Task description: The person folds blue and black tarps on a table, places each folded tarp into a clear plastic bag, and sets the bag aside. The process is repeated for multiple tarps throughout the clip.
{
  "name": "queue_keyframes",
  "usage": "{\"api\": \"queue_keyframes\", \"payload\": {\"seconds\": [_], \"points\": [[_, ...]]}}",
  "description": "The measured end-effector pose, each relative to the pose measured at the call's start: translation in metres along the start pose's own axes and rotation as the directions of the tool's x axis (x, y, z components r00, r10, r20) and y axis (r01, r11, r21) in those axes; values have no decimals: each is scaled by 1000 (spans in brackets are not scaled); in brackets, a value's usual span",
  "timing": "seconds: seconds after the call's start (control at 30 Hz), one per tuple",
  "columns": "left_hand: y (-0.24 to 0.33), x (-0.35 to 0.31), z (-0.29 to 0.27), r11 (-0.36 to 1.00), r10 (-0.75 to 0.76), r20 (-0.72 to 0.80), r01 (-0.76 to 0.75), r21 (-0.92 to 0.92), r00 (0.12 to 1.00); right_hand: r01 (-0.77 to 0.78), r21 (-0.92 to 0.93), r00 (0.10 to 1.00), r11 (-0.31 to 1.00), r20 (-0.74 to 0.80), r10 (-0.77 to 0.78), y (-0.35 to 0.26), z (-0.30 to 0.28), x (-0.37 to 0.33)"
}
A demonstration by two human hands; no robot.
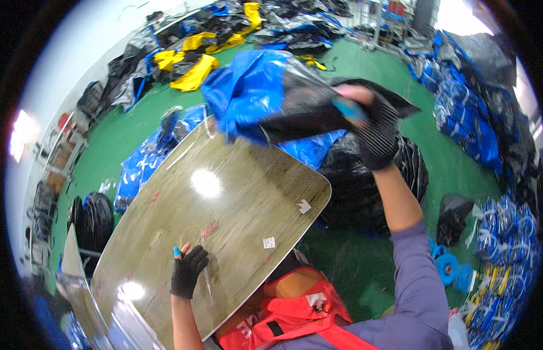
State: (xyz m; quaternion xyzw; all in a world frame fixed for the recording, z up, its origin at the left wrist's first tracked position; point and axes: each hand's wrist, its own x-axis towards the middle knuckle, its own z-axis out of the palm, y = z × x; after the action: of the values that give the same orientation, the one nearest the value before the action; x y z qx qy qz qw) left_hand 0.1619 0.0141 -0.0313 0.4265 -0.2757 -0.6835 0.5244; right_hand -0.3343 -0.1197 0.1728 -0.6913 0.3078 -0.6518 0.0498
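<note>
My right hand, in a black fingerless glove, is raised beyond the far right edge of the table and closed on a tarpaulin piece. The piece is blue at its left and black toward my fingers, and it hangs folded in the air. Motion blurs this hand and the cloth. Over the near left part of the glossy wood-patterned table, my left hand is open and holds nothing. It wears a matching glove, with blue wrapping on a fingertip.
Black sheeting is heaped beyond the table's right side. Blue bundles lie at its far left. Yellow, black and silver tarpaulins cover the back floor. Tied blue bundles and blue spools stand at the right.
</note>
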Motion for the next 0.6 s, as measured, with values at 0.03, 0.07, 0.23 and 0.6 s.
{"api": "queue_keyframes", "payload": {"seconds": [0.03, 0.07, 0.23, 0.6], "points": [[8, -4, 7, 997, 12, 17, -10, -82, 1000, 61, 175, 998, 983, 9, -64, -32, -15, -8], [17, -9, 14, 985, -27, -38, 20, -173, 999, -139, 358, 990, 923, 14, 144, -53, -28, -15], [62, -52, 14, 956, 121, 60, -100, -274, 991, -230, 419, 782, 878, 617, -90, -94, -58, -73], [90, -323, -78, 941, 169, -126, -122, 315, 978, -248, -664, 428, 705, 578, 695, -44, 88, -134]]}}
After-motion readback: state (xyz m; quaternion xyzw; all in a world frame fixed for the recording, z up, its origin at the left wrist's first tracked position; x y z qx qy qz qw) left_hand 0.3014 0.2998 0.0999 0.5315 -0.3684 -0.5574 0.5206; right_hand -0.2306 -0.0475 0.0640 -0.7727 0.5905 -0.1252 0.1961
